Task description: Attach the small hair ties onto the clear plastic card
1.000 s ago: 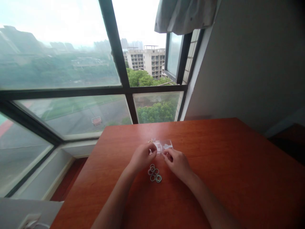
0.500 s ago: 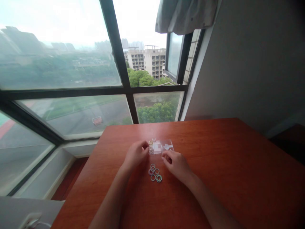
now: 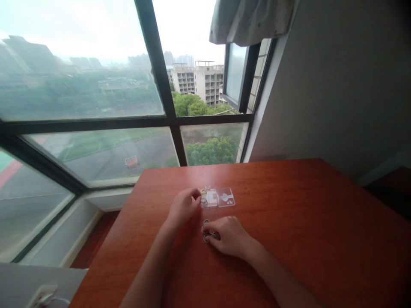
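A small clear plastic box (image 3: 212,198) lies on the table with its transparent lid (image 3: 226,197) folded out to the right. Several small ring-like pieces sit in the box's left part. My left hand (image 3: 185,205) has its fingers closed on the left edge of the box. Closer to me lies a loose cluster of grey-green rings (image 3: 206,222), partly covered by my right hand (image 3: 228,234). The index finger and thumb of that hand are apart, reaching down over the rings. Whether a ring touches the fingertips is hard to see.
The reddish-brown wooden table (image 3: 308,222) stretches widely to the right. Behind it stands a dark window frame (image 3: 128,125), with a grey wall (image 3: 321,94) on the right. A curtain (image 3: 252,21) hangs at the top.
My right hand has moved from the lid toward me and left, down over the rings. The left hand stays at the box's edge.
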The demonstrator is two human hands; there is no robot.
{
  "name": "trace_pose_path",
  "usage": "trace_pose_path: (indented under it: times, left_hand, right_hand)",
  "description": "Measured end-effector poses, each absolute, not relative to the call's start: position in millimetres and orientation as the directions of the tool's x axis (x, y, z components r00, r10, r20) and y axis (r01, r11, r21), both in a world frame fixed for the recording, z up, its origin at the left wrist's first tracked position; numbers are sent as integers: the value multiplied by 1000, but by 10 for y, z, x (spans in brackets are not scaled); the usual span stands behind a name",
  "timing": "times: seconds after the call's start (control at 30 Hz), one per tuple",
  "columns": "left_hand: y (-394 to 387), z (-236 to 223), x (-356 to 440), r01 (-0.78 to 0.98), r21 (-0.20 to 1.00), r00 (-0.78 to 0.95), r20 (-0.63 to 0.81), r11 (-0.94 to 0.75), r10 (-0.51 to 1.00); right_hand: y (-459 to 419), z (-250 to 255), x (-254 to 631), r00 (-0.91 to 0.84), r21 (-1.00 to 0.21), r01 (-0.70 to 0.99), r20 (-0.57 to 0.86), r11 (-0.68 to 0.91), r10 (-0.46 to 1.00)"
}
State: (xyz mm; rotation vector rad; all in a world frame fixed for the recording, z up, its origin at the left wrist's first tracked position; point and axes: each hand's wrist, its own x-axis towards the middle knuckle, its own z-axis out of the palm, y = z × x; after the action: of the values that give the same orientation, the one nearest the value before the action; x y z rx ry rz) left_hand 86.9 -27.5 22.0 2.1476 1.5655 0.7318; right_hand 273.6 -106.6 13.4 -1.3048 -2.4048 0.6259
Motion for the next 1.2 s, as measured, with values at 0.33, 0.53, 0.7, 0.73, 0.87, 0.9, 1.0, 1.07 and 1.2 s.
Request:
trace_pose_path:
  times: [0.33,0.53,0.7,0.73,0.87,0.9,1.0,1.07,1.2]
  left_hand:
    - [-275,231,873,761,570,253,177,-309,951]
    - [-287,262,884,761,568,254,184,-313,950]
    - [-307,288,893,753,573,268,185,-325,946]
    - [-310,289,893,752,573,268,184,-324,946]
    - [-314,288,896,757,570,263,181,-320,947]
    - [-314,288,898,757,570,262,182,-319,948]
    - [-312,289,900,757,574,256,180,-313,950]
    - [-307,288,896,756,574,259,178,-314,949]
    - [-302,274,899,741,581,267,204,-336,942]
  right_hand:
    - [-966,141,2899,-456,-556,720,73,416,887]
    - [-913,150,3007,-351,-566,757,67,325,934]
    - [-903,148,3085,-427,-660,689,-33,301,904]
    - [-906,146,3096,-457,-672,673,-49,309,888]
    - [-922,141,3111,-515,-672,651,-48,354,856]
    - [-925,141,3108,-509,-664,657,-42,356,860]
    - [-927,140,3090,-486,-644,681,-43,348,873]
    - [-913,128,3077,-455,-641,693,-34,330,890]
    - [-845,71,3059,-307,-691,671,71,269,949]
